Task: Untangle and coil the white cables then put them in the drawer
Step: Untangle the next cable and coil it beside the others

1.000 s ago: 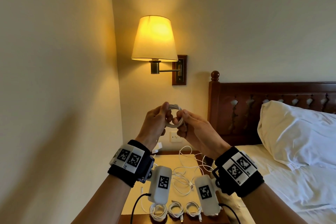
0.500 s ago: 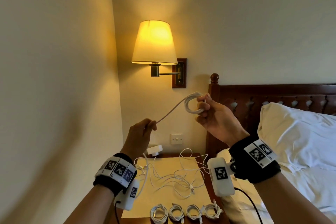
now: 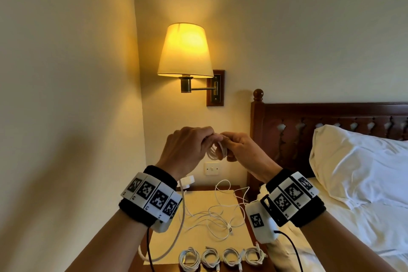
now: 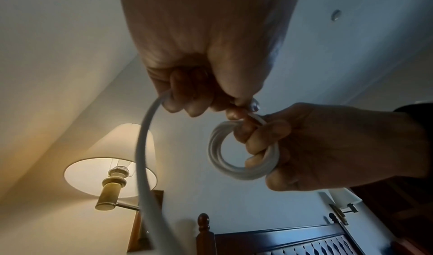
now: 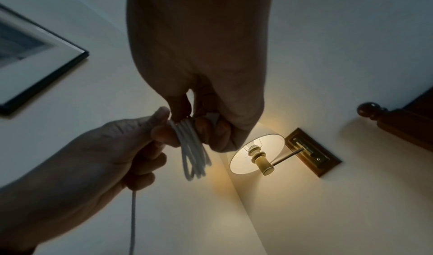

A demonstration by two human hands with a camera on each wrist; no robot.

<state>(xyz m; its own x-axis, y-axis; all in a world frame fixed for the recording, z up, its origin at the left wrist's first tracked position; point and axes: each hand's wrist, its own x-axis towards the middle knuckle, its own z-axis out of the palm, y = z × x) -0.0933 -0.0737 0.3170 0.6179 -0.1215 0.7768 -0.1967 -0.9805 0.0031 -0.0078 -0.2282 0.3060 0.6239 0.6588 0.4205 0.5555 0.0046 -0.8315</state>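
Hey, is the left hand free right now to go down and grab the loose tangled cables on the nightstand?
Probably not yet. The left hand grips the cable feeding the coil that the right hand holds, raised above the nightstand. Nothing blocks the way down to the tangled cables, but it would have to let go first.

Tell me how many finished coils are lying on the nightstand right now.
4, in a row along the near edge of the nightstand: first coil, second coil, third coil, fourth coil. Any others below the frame edge would be hidden.
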